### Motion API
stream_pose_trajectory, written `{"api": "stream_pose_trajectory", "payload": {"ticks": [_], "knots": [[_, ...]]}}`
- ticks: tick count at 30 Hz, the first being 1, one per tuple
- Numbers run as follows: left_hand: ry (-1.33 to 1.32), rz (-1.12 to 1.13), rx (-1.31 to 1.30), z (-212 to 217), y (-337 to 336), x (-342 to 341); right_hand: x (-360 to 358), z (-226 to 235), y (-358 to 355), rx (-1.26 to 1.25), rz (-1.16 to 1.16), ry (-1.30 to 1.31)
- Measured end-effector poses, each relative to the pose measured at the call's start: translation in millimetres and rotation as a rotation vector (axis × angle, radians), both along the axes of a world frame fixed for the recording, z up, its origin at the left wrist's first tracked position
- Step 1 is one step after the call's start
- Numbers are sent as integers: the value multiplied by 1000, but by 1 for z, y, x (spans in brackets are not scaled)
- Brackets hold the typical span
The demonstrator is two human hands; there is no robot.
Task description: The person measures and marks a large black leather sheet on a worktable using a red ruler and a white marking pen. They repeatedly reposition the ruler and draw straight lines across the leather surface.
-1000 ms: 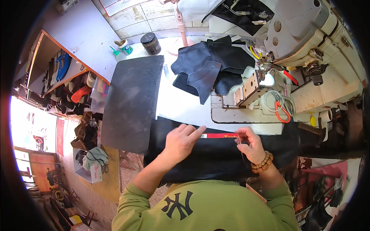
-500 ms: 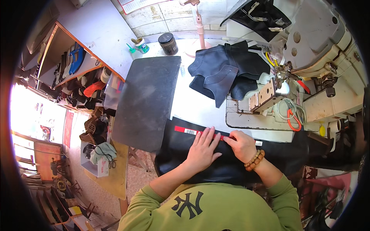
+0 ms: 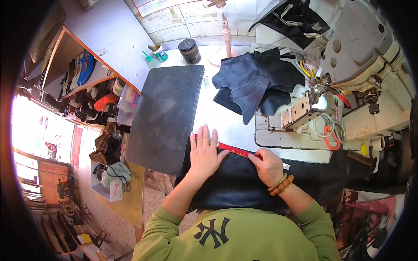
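A narrow red strip (image 3: 237, 151) with a pale right end lies along the far edge of a black leather-like sheet (image 3: 235, 187). My left hand (image 3: 203, 152) rests flat over the strip's left part, fingers stretched out and the thumb spread to the right. At the other end, my right hand (image 3: 268, 166) is closed on the strip, with thumb and forefinger pinching near its edge. The left end of the strip is mostly covered by my left fingers. The sheet drapes from the white tabletop (image 3: 209, 111) toward my lap.
A dark flat board (image 3: 165, 113) stands at the left of the tabletop. Cut black leather pieces (image 3: 244, 78) are heaped beyond my hands. To the right is a sewing machine (image 3: 361, 48), with orange-handled scissors (image 3: 331, 138) beside it. A dark-lidded jar (image 3: 189, 51) sits at the back.
My left hand has slid left, from the strip's middle to its left end. The strip has shifted slightly left, and its middle is now uncovered. My right hand keeps its pinch.
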State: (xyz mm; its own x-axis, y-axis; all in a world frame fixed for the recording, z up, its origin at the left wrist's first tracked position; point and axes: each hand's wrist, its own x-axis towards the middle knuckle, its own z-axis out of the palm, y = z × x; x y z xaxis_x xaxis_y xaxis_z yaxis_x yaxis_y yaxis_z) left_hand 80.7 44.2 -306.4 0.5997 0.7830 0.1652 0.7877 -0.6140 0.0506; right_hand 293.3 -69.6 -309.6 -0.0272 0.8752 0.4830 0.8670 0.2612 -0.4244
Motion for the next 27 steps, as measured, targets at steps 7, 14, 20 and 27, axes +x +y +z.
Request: {"api": "stream_pose_trajectory", "payload": {"ticks": [7,14,20,27], "knots": [[92,35,-31,-2,30,-1,1,-1,-2,-22,6,-13],[15,141,-13,2,95,36,2,-5,-4,3,23,-49],[-303,-216,20,17,23,58,1,-7,-4,5,19,-44],[-125,-253,-274,-1,-56,23,0,-7,0,-1,6,-58]]}}
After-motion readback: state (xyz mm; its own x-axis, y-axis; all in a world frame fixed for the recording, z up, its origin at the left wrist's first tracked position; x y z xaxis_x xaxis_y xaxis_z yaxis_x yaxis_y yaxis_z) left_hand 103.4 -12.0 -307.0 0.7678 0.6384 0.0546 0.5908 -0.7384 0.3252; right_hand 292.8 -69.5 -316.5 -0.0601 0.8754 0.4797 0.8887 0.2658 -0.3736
